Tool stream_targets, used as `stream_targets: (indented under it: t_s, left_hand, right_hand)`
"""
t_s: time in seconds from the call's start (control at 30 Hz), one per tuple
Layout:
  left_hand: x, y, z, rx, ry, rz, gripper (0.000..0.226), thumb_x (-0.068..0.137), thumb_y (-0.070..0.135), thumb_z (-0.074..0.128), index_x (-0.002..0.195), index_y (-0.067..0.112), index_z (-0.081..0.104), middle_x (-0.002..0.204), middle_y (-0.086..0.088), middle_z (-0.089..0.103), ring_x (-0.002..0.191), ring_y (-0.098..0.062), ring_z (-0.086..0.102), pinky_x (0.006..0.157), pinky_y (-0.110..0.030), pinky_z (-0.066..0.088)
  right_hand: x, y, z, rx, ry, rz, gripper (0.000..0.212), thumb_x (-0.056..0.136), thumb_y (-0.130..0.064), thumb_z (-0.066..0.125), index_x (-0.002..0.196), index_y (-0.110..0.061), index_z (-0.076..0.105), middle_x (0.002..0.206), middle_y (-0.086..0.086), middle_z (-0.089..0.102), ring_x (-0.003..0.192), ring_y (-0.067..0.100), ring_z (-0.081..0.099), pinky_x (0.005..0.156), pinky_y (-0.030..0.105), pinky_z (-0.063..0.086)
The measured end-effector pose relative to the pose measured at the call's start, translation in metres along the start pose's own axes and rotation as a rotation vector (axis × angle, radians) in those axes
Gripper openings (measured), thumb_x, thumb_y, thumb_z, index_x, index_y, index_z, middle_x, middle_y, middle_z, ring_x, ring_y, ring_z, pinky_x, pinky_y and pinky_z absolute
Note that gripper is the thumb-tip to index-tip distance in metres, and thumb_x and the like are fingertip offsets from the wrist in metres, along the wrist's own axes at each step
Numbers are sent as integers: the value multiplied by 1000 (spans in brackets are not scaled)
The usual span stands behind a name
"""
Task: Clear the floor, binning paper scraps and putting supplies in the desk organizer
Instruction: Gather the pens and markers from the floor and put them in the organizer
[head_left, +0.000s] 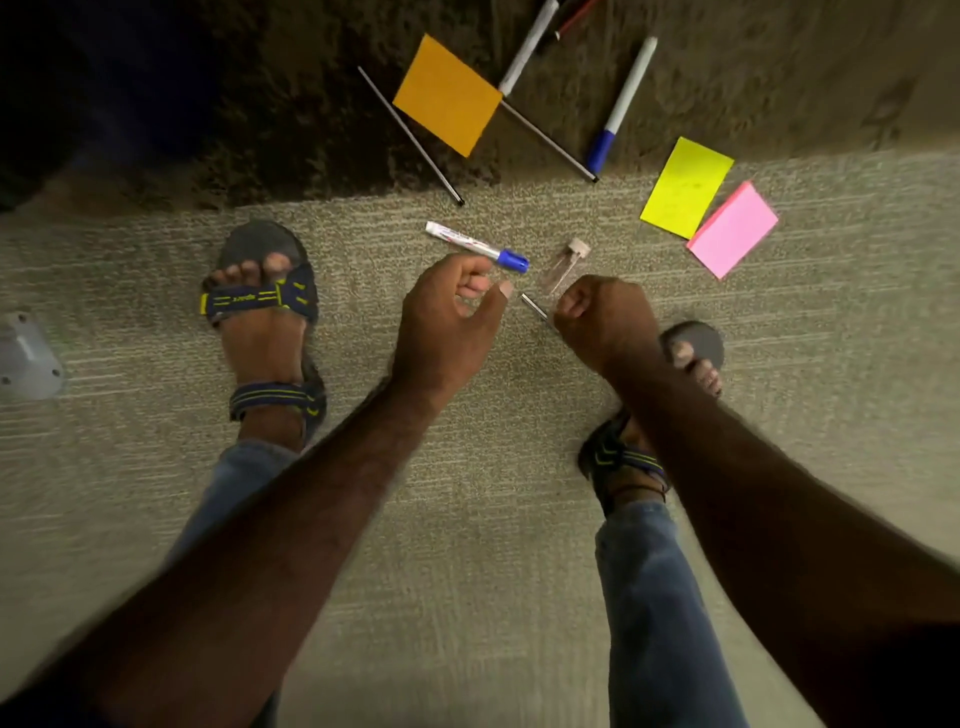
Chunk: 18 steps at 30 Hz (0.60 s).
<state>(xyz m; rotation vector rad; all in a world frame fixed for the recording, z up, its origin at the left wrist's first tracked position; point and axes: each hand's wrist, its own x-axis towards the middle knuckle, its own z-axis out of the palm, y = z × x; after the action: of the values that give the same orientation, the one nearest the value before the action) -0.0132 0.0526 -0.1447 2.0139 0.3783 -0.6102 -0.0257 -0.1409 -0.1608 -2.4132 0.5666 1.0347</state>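
L hand curls over marker, not yet gripping; R hand clamps thin pen (near vial), which could slip w/ careless reach.

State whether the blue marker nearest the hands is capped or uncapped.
Capped: the marker lies on the carpet with its blue cap covering the tip.
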Motion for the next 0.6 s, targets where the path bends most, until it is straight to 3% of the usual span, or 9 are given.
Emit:
stream_targets:
  t_s: [0.2, 0.43, 0.6]
  left_hand:
    - [-2, -17, 25, -5, -61, -169, 27, 91, 34, 77, 109, 16, 71, 96, 8, 73, 85, 1, 66, 75, -13, 55]
    - [0, -25, 36, -17, -126, -289, 29, 92, 36, 76, 112, 14, 72, 99, 4, 75, 90, -6, 71, 75, -17, 57]
    - [3, -28, 33, -41, -139, -366, 28, 93, 37, 74, 110, 15, 72, 98, 5, 76, 88, -6, 71, 67, -15, 54]
  right_hand:
    - [8, 21, 32, -52, -85, 47, 22, 80, -32, 83, 94, -19, 73, 99, 10, 76, 98, 34, 71, 80, 35, 54]
    - [18, 25, 48, -112, -46, 66, 12, 85, -20, 66, 92, -12, 71, 96, 18, 72, 95, 42, 70, 76, 39, 56]
    - [16, 17, 44, -122, -76, 81, 16, 81, -30, 69, 92, -18, 68, 92, 9, 69, 91, 35, 69, 72, 34, 51]
